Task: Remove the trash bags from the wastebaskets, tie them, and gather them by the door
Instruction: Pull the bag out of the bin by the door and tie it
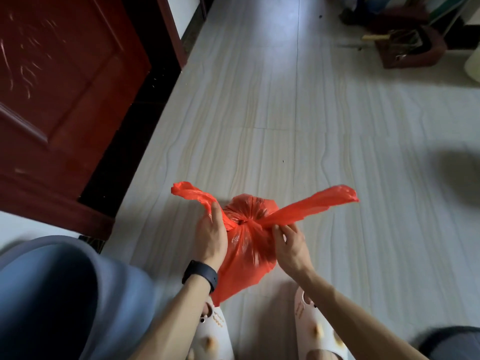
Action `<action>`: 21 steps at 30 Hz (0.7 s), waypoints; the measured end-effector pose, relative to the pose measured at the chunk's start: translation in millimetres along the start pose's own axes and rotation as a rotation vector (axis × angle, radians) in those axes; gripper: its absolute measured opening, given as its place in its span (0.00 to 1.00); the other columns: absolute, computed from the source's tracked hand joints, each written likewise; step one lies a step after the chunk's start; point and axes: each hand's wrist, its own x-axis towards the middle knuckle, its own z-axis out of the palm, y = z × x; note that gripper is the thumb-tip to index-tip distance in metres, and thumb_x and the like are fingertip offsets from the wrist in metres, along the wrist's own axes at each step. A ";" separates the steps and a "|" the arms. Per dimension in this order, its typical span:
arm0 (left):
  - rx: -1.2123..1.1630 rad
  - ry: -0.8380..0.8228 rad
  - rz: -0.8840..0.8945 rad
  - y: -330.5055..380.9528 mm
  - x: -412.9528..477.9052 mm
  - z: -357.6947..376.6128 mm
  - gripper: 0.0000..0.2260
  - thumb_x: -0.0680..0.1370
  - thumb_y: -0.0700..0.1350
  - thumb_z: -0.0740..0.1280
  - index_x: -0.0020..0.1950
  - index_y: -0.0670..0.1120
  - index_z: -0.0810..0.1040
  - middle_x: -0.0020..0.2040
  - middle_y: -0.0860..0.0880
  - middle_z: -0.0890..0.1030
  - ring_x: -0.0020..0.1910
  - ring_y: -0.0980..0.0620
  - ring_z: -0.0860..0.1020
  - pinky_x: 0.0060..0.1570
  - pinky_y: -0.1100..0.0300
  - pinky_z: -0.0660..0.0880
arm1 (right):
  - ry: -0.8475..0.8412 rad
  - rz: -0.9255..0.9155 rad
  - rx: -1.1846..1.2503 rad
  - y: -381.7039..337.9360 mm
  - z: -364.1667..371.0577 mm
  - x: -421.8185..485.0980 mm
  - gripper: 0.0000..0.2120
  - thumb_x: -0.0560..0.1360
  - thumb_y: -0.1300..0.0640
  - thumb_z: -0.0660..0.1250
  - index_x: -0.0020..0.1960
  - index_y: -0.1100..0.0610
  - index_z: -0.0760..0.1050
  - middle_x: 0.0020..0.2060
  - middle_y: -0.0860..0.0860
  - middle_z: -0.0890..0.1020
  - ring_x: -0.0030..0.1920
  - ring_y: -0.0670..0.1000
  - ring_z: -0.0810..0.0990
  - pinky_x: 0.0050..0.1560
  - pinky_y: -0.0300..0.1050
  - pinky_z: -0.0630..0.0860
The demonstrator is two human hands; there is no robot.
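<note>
A red trash bag (246,245) hangs in front of me above the pale floor, its neck twisted into a knot near the middle. My left hand (211,235), with a dark band on the wrist, grips the bag's left handle strip, which sticks up and to the left. My right hand (289,242) pinches the right handle strip close to the knot, and that strip stretches out to the right. No wastebasket is in view.
A dark red wooden door (59,100) stands at the left beside a black threshold strip. A dark red dustpan (413,48) with debris lies at the far right. My two pale slippers (314,331) are below the bag on the tiled floor (285,113).
</note>
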 end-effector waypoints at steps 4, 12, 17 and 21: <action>0.437 0.065 0.166 -31.0 -13.8 5.6 0.31 0.77 0.65 0.51 0.61 0.43 0.79 0.62 0.41 0.78 0.64 0.42 0.73 0.66 0.49 0.68 | 0.080 0.060 0.059 -22.2 1.9 8.9 0.12 0.81 0.51 0.63 0.46 0.54 0.82 0.43 0.48 0.82 0.45 0.51 0.80 0.45 0.42 0.71; 0.471 0.028 0.387 -36.6 -2.6 11.7 0.20 0.82 0.53 0.55 0.59 0.44 0.81 0.67 0.43 0.77 0.65 0.41 0.74 0.63 0.48 0.73 | 0.070 -0.061 -0.080 -32.6 15.3 25.3 0.11 0.80 0.55 0.63 0.42 0.55 0.80 0.41 0.48 0.81 0.42 0.56 0.77 0.48 0.49 0.72; 0.402 0.025 0.360 -23.9 10.0 11.4 0.19 0.82 0.53 0.52 0.49 0.44 0.77 0.48 0.44 0.81 0.48 0.41 0.80 0.47 0.45 0.76 | 0.000 0.030 0.040 -46.9 17.2 37.2 0.09 0.80 0.53 0.63 0.42 0.52 0.77 0.35 0.47 0.81 0.35 0.44 0.78 0.39 0.40 0.69; 0.548 -0.021 0.431 -21.4 23.5 7.2 0.23 0.81 0.57 0.48 0.48 0.44 0.76 0.44 0.43 0.82 0.44 0.39 0.80 0.44 0.44 0.76 | -0.005 0.064 0.048 -49.8 18.4 47.9 0.09 0.81 0.53 0.60 0.46 0.55 0.76 0.35 0.47 0.80 0.36 0.47 0.78 0.37 0.37 0.71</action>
